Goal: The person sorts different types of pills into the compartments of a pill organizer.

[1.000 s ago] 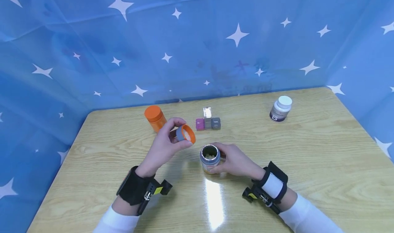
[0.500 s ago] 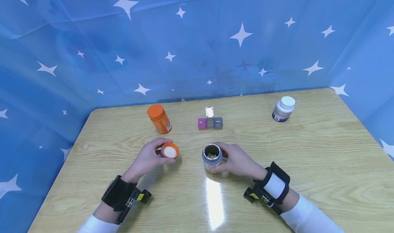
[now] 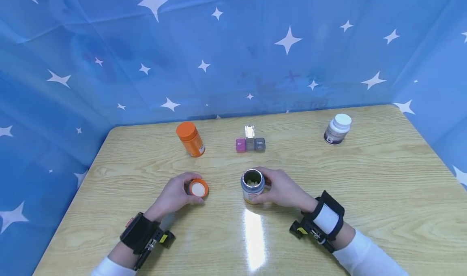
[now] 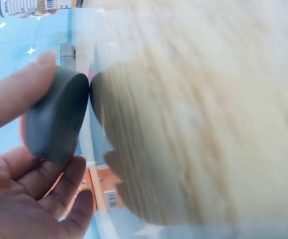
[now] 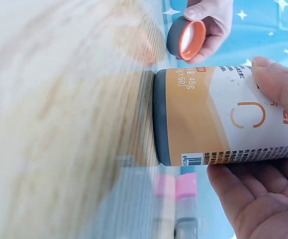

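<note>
Left hand pinches a cap between thumb and fingers. Cap grey outside, orange within, white liner facing up; held slightly tilted, low over the table. Its lower edge meets or nearly meets the surface; cannot tell which.

Right hand grips a bottle from its right side, thumb on the near face, fingers round the far one. Bottle upright on the table, dark grey base down, label orange and white with a large "C". Mouth uncovered, foil remnant about the rim, pale pieces lying inside. Cap and bottle apart, cap to the left.

Beyond the left hand: an orange jar, lid on, standing. Beyond the bottle: a small cluster, magenta block at left, grey block in the middle, darker block at right, a glossy piece behind the middle one. Far right: a white bottle, capped, upright. Blue cloth with white stars hangs behind the table.
</note>
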A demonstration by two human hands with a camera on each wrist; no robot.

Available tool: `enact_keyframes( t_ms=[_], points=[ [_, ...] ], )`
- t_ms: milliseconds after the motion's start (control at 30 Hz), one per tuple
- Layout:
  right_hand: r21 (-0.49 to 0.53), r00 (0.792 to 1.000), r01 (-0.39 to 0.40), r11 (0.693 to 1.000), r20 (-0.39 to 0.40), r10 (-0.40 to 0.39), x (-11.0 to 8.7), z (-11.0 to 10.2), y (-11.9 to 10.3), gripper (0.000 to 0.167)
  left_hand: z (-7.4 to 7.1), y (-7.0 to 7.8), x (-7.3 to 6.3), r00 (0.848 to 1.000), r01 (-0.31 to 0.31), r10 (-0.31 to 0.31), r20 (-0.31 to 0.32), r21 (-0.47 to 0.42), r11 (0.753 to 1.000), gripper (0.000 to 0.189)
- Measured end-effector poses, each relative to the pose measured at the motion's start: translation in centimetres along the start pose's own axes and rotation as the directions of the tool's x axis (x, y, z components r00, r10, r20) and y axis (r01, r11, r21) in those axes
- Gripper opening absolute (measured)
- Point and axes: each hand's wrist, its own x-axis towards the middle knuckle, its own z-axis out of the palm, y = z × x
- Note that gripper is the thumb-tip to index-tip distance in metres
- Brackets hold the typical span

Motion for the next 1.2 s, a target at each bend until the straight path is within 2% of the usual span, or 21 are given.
enact_keyframes(
  t_ms=[233,433,533,633,767,900,967,1067,1200],
  points=[
    [-0.014,1.000,0.011,1.000,0.005,-0.011,0.2,-0.1,0.1,0.063,0.0,0.2,0.0,1.000,0.026,-0.027,0.008,0.076,0.997,0.058],
    [-0.021,1.000,0.011,1.000,0.004,-0.011,0.3,-0.2,0.1,0.063,0.1,0.2,0.3,0.999,0.015,-0.018,0.027,0.122,0.992,0.058],
    [-0.021,1.000,0.017,1.000,0.004,-0.017,0.3,-0.2,0.1,0.063,0.0,0.3,0.6,0.999,-0.013,0.008,0.048,0.117,0.993,0.071],
    [-0.019,1.000,0.017,1.000,0.007,-0.017,0.2,-0.3,0.0,0.063,-0.5,1.4,1.3,0.998,-0.058,0.055,0.040,0.078,0.995,0.084],
    [-0.016,1.000,0.009,1.000,0.002,-0.009,0.2,-0.3,0.1,0.063,-1.0,4.9,3.8,0.996,-0.088,0.087,0.015,0.062,0.994,0.084],
    [-0.012,1.000,0.016,1.000,-0.004,-0.016,0.2,-0.3,0.2,0.063,-0.2,7.9,7.7,0.996,-0.079,0.075,0.053,0.068,0.995,0.082],
    [-0.001,1.000,0.022,1.000,-0.004,-0.022,0.2,-0.2,0.2,0.063,0.4,8.5,9.7,0.995,-0.070,0.066,0.076,0.056,0.996,0.081],
    [0.013,1.000,0.022,1.000,0.002,-0.022,0.1,-0.1,0.2,0.063,1.3,8.7,12.0,0.994,-0.050,0.043,0.103,0.071,0.996,0.079],
    [0.020,1.000,0.015,1.000,0.012,-0.015,0.0,-0.1,0.2,0.063,2.3,8.3,13.9,0.993,-0.030,0.014,0.120,0.134,0.991,0.074]
  ],
)
